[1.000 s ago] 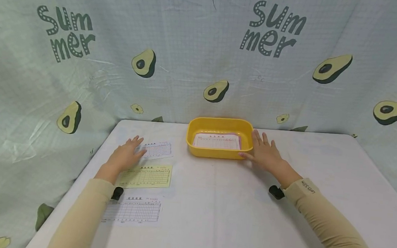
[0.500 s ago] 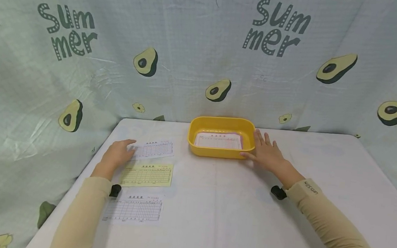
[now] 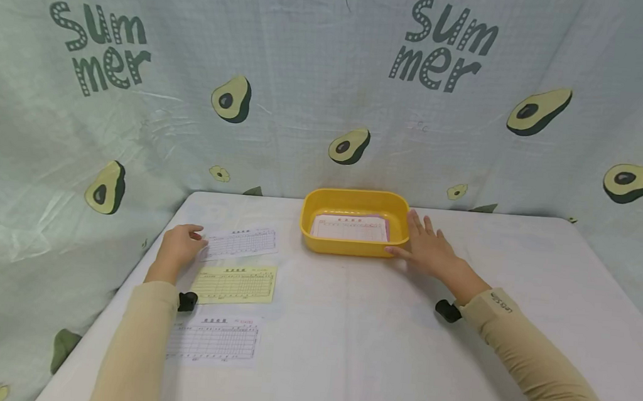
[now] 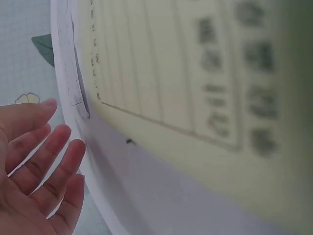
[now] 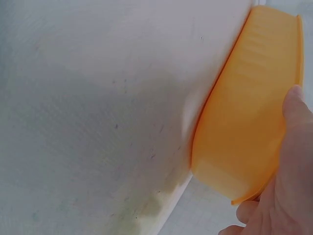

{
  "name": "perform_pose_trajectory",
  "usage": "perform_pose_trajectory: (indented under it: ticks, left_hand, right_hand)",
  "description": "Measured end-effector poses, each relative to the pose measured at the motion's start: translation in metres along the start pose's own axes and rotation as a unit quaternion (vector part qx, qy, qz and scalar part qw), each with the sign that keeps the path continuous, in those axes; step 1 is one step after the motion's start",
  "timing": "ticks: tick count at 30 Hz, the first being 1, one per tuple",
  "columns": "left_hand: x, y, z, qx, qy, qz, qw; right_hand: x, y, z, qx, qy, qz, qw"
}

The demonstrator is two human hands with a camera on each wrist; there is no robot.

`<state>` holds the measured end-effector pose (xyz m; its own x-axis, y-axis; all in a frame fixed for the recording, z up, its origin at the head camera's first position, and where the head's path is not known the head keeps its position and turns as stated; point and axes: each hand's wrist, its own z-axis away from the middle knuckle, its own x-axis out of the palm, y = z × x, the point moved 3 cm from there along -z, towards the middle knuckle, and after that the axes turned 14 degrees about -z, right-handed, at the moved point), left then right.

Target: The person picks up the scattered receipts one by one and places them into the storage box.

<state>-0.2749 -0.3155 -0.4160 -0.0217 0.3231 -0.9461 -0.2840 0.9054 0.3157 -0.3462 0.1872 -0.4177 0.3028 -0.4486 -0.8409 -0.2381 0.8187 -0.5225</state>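
The right hand [image 3: 430,250] rests spread against the tray [image 3: 352,247], probably steadying it, while the left hand [image 3: 177,249], fingers loose, meets a slip's [image 3: 242,244] edge.

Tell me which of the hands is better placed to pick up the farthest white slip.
Left, likely: the left hand is at the left end of that white slip, while the right hand is farther off, at the yellow basket.

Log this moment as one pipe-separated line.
left hand: at left end of far white rectangular paper slip | right hand: touching yellow rectangular plastic tray | inside tray: white printed paper form
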Motion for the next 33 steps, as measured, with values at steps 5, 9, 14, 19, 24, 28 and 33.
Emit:
perform_pose_trajectory:
  ticks: [5,9,14,19,24,28,33]
  left_hand:
    - [0.0,-0.001,0.002,-0.02,-0.006,0.028,0.9994]
    - [0.001,0.0,0.0,-0.037,-0.026,0.047,0.9978]
    - [0.005,0.001,-0.006,-0.047,-0.03,0.057,0.9969]
    - [0.009,0.0,-0.006,-0.06,-0.025,0.057,0.9962]
    - [0.01,0.0,-0.006,-0.086,-0.031,0.062,0.994]
    - [0.009,0.005,-0.008,-0.103,-0.046,0.072,0.991]
    - [0.008,0.007,-0.011,-0.114,-0.069,0.065,0.9889]
  right_hand:
    - [0.0,-0.003,0.001,-0.004,0.001,-0.005,1.0]
    - [0.0,-0.005,0.001,-0.006,0.005,-0.003,1.0]
    - [0.001,-0.004,0.001,0.004,0.005,0.002,1.0]
    - [0.002,-0.004,0.002,0.007,0.001,-0.004,1.0]
    - [0.001,-0.003,-0.001,0.002,0.001,0.0,1.0]
    - [0.0,-0.001,-0.001,0.002,0.004,-0.001,1.0]
    - [0.001,0.0,0.0,-0.003,0.004,-0.005,1.0]
